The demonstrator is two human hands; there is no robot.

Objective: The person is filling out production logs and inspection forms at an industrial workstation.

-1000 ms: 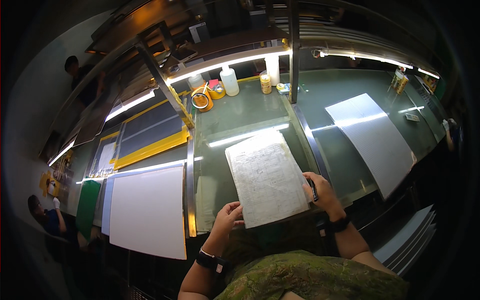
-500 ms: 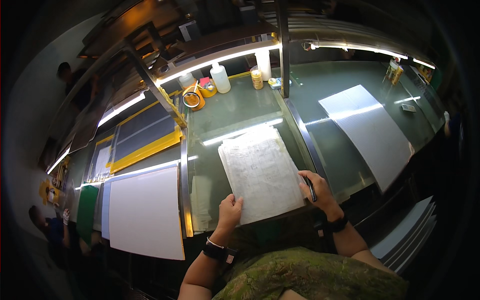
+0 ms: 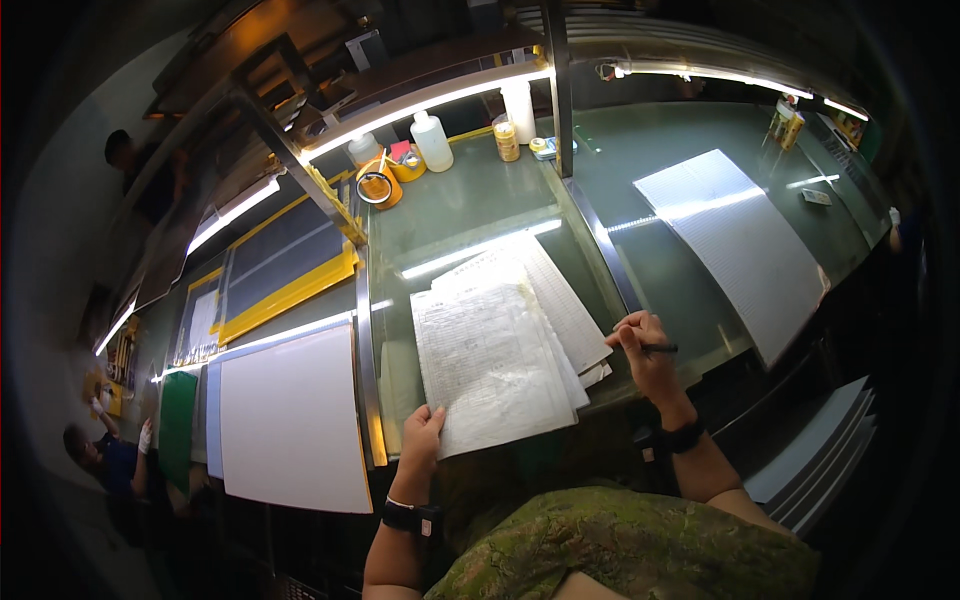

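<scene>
My left hand [image 3: 424, 434] pinches the near left corner of a small bundle of thin, crinkled printed sheets [image 3: 480, 370]. The bundle is turned left over a lower sheet [image 3: 565, 315], whose ruled grid shows on the right. My right hand [image 3: 650, 360] is closed around a dark pen [image 3: 660, 348] that points outward to the right. Its fingertips are at the right edge of the lower sheet; whether they grip that paper I cannot tell. More paper corners poke out below that edge.
The papers lie on a glass tabletop [image 3: 480, 215] lit by tubes. White board [image 3: 290, 410] lies left, a grey panel [image 3: 735, 250] right. Orange tape rolls [image 3: 380, 188], a white bottle [image 3: 432, 142] and a metal post [image 3: 562, 90] stand behind. People work far left.
The stack has parted: my left hand has drawn the upper sheets left and toward me. My right hand has risen slightly along the right edge, uncovering a lower sheet.
</scene>
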